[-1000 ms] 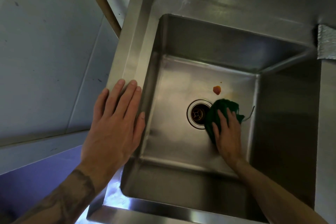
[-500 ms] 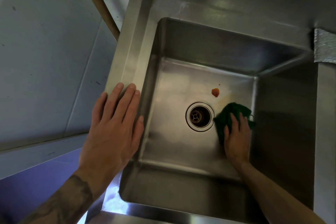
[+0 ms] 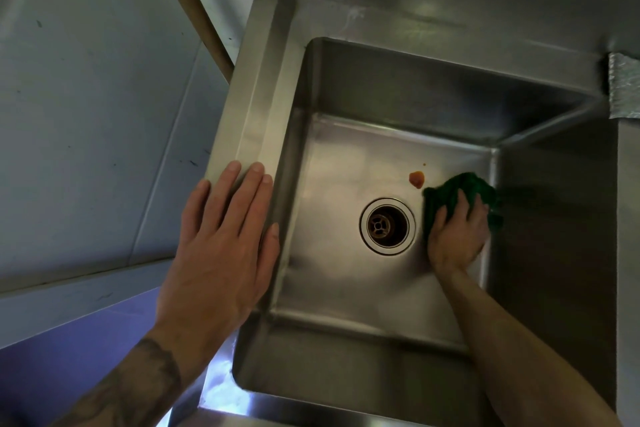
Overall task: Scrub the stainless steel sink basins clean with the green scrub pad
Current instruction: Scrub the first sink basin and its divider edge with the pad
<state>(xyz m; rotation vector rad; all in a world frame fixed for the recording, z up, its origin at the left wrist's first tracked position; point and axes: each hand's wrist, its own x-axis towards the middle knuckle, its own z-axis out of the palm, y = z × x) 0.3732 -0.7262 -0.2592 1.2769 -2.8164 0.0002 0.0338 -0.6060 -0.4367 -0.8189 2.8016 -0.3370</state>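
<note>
Right hand (image 3: 457,236) presses the green scrub pad (image 3: 453,189) onto the basin floor (image 3: 346,166) at its right edge, fingers laid nearly flat over the bunched pad. Left hand (image 3: 221,246) lies flat on the sink rim (image 3: 256,107), fingers straight and together, holding nothing. Orange blob (image 3: 416,179) sits just beside the pad, near the drain (image 3: 387,226).

Risks:
- The bunched pad may skid out from under flat fingers.
- A stroke may smear the blob or push it into the drain.
</note>
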